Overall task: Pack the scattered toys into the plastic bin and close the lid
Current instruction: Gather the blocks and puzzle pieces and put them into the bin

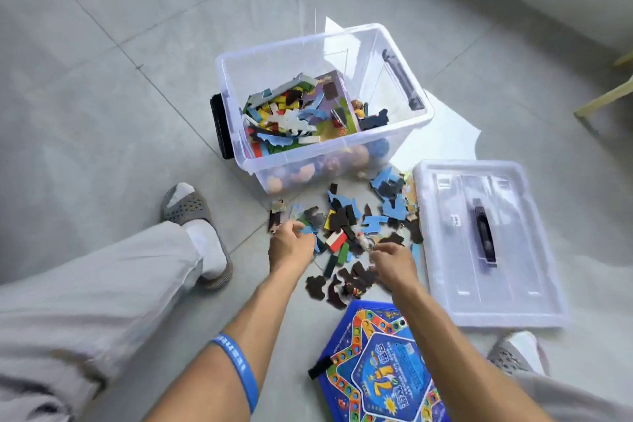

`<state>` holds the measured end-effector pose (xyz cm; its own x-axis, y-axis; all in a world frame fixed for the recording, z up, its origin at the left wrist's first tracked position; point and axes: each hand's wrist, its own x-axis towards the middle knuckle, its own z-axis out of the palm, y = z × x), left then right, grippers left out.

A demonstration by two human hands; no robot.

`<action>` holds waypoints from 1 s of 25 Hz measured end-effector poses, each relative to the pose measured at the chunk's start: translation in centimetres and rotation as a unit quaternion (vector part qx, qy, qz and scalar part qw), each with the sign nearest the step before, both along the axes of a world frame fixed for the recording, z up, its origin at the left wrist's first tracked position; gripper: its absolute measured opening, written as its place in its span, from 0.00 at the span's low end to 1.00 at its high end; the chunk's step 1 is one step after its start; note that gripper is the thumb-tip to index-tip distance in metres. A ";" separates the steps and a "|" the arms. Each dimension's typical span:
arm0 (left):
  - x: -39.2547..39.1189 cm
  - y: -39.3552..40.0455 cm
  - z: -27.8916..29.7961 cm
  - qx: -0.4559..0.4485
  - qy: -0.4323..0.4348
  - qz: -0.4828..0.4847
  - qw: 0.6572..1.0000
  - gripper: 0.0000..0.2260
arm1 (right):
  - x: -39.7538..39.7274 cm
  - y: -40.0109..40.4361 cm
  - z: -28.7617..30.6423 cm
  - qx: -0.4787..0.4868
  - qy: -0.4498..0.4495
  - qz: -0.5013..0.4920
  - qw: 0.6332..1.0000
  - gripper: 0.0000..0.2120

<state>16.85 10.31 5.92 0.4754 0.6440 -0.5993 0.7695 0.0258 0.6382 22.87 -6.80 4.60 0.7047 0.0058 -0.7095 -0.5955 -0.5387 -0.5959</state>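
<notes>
OK, labels first: the blue game board [383, 367] nearest us carries printed writing and a big yellow numeral in its centre panel, too blurred to read. It's a flat, glossy, star-patterned sheet with a ring of coloured dots and a black tab on its left edge. The small white sticker on the lid [486, 243] is also illegible.

The plastic bin [325, 106] is clear, rectangular with rounded corners and black latch handles at both ends. It stands open on the grey tiled floor [102, 96]. Inside we see a jumble of flat puzzle pieces, coloured blocks and a purple printed card; round orange and brown toys show through the near wall.

The lid lies flat on the floor, just right of the bin, translucent with a black handle recessed in the middle.

The scattered toys [352, 226] sit between bin and board: flat irregular pieces, mostly black-backed or light blue, plus a few rectangular blocks in red, white and green.

Our left hand [289, 243] is curled down into the left edge of the pile, fingers closed around pieces. Our right hand [392, 262] is on the right side, fingers bent onto pieces; we cannot tell if it actually grips any. There's a blue band [236, 363] on the left forearm.
</notes>
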 end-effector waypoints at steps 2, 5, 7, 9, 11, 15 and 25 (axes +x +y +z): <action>-0.1 -1.3 -3.4 0.012 0.059 -0.070 0.996 0.11 | -1.3 -1.1 -3.1 -0.031 -0.001 0.046 0.998 0.11; 1.8 -2.6 -6.4 0.070 0.085 -0.184 0.977 0.09 | -1.4 0.1 -5.2 -0.034 -0.026 0.109 0.993 0.12; 3.4 -3.3 -8.3 0.125 0.086 -0.256 0.955 0.08 | -1.2 1.3 -6.6 -0.086 -0.069 0.169 0.979 0.15; 4.2 -3.9 -10.0 0.183 0.087 -0.305 0.930 0.12 | -1.4 2.2 -7.9 -0.127 -0.113 0.202 0.965 0.14; 4.5 -4.1 -11.4 0.241 0.095 -0.344 0.902 0.18 | -1.5 2.7 -9.0 -0.137 -0.147 0.205 0.958 0.08; 6.1 -3.6 -12.2 0.233 0.107 -0.331 0.908 0.21 | -1.1 2.7 -10.6 -0.150 -0.184 0.222 0.946 0.04; 6.4 -3.7 -12.3 0.267 0.074 -0.432 0.858 0.19 | -0.5 2.8 -11.6 -0.172 -0.208 0.252 0.929 0.12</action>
<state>23.23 6.59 -6.34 0.8580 0.2909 -0.4233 0.4276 -0.8611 0.2750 22.34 -3.99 -7.01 0.8874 0.2328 -0.3980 0.0271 -0.8880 -0.4590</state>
